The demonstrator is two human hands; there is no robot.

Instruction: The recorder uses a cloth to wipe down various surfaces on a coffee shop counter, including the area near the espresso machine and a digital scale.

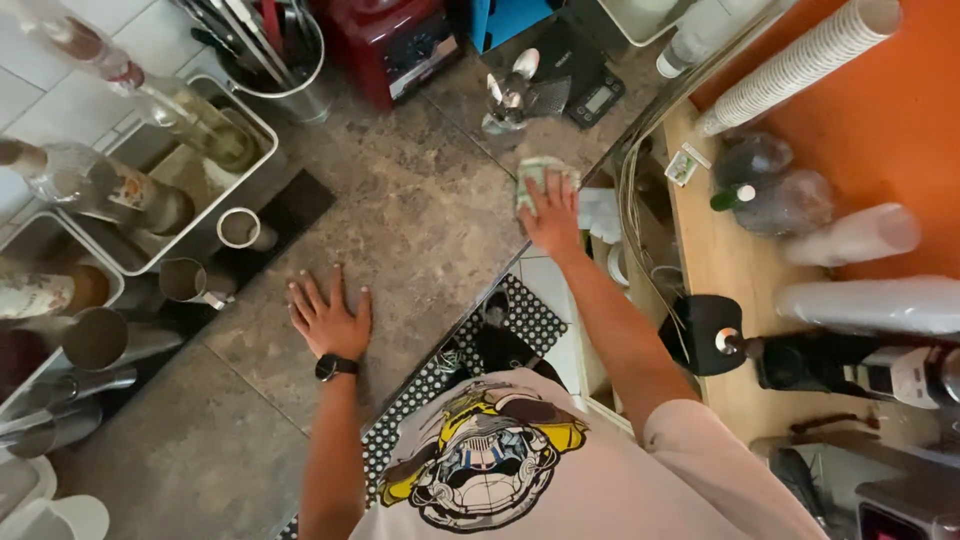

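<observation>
Wiping step: our right hand (553, 210) presses the cloth (540, 172) flat on the counter (420, 220); left hand (330, 318) splayed, empty. Next calls for sweeping strokes.

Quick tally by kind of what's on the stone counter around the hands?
Hands: 2, left hand flat on the stone counter, right hand pressing the cloth
Cloths: 1, green-white cloth
Steel pitchers: 2, and
Black scales: 1
Total: 6
</observation>
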